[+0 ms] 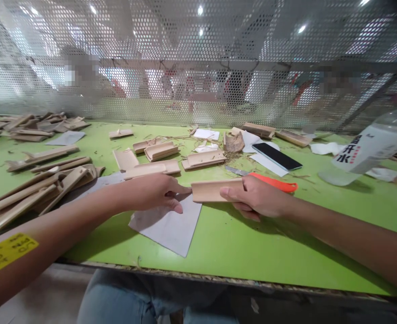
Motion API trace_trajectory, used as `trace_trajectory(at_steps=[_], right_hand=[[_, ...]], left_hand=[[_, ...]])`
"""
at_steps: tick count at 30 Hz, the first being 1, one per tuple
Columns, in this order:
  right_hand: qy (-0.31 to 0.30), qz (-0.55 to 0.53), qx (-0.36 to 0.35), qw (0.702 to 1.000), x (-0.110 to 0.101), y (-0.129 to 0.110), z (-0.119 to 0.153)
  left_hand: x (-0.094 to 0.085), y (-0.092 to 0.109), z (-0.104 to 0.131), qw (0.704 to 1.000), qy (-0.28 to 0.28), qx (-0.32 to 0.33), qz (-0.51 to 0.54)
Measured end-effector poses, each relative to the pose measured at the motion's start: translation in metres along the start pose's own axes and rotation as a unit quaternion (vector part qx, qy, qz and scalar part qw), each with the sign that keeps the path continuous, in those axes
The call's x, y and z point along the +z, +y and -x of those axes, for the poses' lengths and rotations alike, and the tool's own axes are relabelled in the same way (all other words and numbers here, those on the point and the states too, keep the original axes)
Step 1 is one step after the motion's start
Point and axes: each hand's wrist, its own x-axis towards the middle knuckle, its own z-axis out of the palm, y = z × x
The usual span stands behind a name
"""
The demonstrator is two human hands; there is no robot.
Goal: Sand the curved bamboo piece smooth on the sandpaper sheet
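Observation:
My right hand (257, 198) is closed around one end of a pale half-round bamboo piece (207, 192), its hollow side facing up, thumb on top. At the piece's other end is my left hand (161, 193), its index fingertip against or very near the edge. The left thumb stands apart and the other fingers are partly curled. Beneath the left hand a grey sheet, like sandpaper (173, 229), lies on the green table (252, 256). Just behind the right hand lies an orange-handled knife (274, 182), its metal blade pointing left and partly in view.
Several bamboo pieces (161, 150) lie beyond my hands, and a larger pile (50, 189) is at the left. A phone (277, 155) rests on white paper at right, near a clear plastic bottle (363, 148). A perforated metal screen (191, 90) closes off the back; people are behind it.

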Motion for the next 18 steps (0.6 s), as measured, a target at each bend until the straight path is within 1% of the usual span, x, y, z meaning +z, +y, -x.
trace_trajectory(at_steps=[3,5,6,7,9,11,12,13,14,15,16,17,18], right_hand=[[0.002,0.121,-0.047,0.992,0.010,-0.009,0.011],[-0.055,0.160,-0.084,0.982,0.016,-0.014,0.016],[-0.070,0.176,-0.097,0.977,0.017,-0.016,0.018],[-0.070,0.191,-0.103,0.974,0.016,-0.016,0.018],[-0.013,0.208,-0.087,0.974,0.013,-0.015,0.016],[0.037,0.195,-0.057,0.978,0.010,-0.013,0.013],[0.013,0.173,-0.057,0.983,0.010,-0.013,0.013],[-0.045,0.150,-0.056,0.986,0.009,-0.012,0.013],[-0.116,0.131,-0.059,0.983,0.010,-0.012,0.013],[-0.145,0.123,-0.066,0.980,0.009,-0.012,0.012],[-0.160,0.132,-0.065,0.976,0.009,-0.012,0.012],[-0.147,0.151,-0.062,0.976,0.008,-0.012,0.012],[-0.106,0.170,-0.068,0.977,0.006,-0.011,0.011]], left_hand=[[0.001,-0.002,0.000,1.000,0.004,-0.012,0.006],[0.002,-0.003,0.000,1.000,0.006,-0.018,0.009],[0.002,-0.004,0.000,1.000,0.007,-0.017,0.010],[0.003,-0.005,0.000,1.000,0.009,-0.013,0.011],[0.004,-0.007,-0.001,1.000,0.013,-0.005,0.010],[0.004,-0.008,-0.001,1.000,0.017,-0.002,0.007],[0.005,-0.009,-0.001,1.000,0.016,-0.005,0.005],[0.005,-0.009,-0.001,1.000,0.012,-0.011,0.004],[0.004,-0.009,-0.001,1.000,0.008,-0.018,0.004],[0.004,-0.009,-0.002,1.000,0.003,-0.024,0.004],[0.004,-0.009,-0.002,1.000,0.000,-0.030,0.005],[0.005,-0.010,-0.003,0.999,-0.002,-0.033,0.006],[0.005,-0.010,-0.003,0.999,-0.002,-0.034,0.006]])
